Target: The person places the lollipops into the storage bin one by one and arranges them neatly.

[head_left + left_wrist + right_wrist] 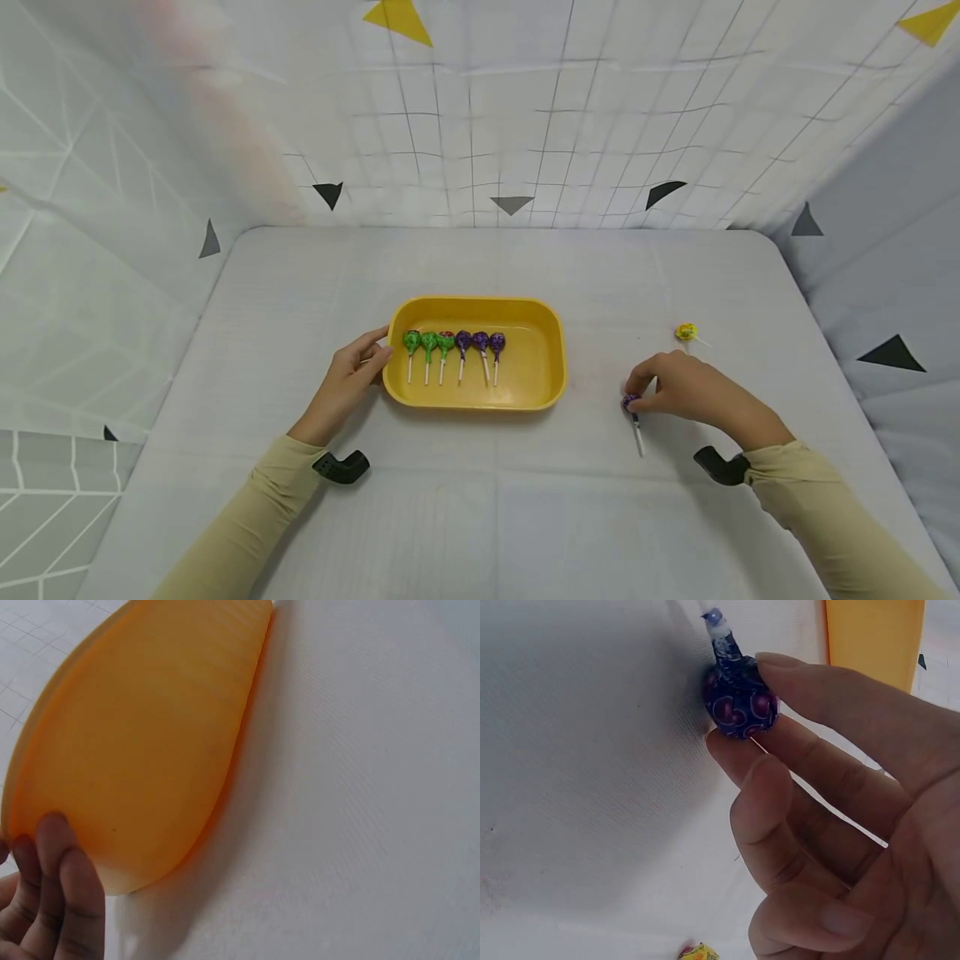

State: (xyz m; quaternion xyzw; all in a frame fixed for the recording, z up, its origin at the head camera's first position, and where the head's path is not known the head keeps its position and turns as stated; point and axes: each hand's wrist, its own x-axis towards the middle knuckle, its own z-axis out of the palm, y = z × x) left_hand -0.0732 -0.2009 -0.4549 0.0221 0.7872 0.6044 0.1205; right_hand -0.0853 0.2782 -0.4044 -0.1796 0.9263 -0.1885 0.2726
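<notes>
My left hand [348, 375] holds the left end of a yellow tray [525, 400], its fingers [79, 881] against the outer wall in the left wrist view. Lollipops lie side by side in the tray, sticks toward me: green-wrapped lollipops [429, 340] at the left, purple-wrapped lollipops [481, 340] beside them. Right of the tray, my right hand [690, 392] pinches another purple lollipop [741, 705] by its wrapped head, between thumb and fingertips. That lollipop's white stick [639, 437] points toward me, close over the table.
A yellow-wrapped lollipop [686, 332] lies on the table beyond my right hand. The white-covered table [480, 517] meets patterned cloth [510, 150] at the back and sides. Dark wrist cameras [722, 467] sit at both cuffs.
</notes>
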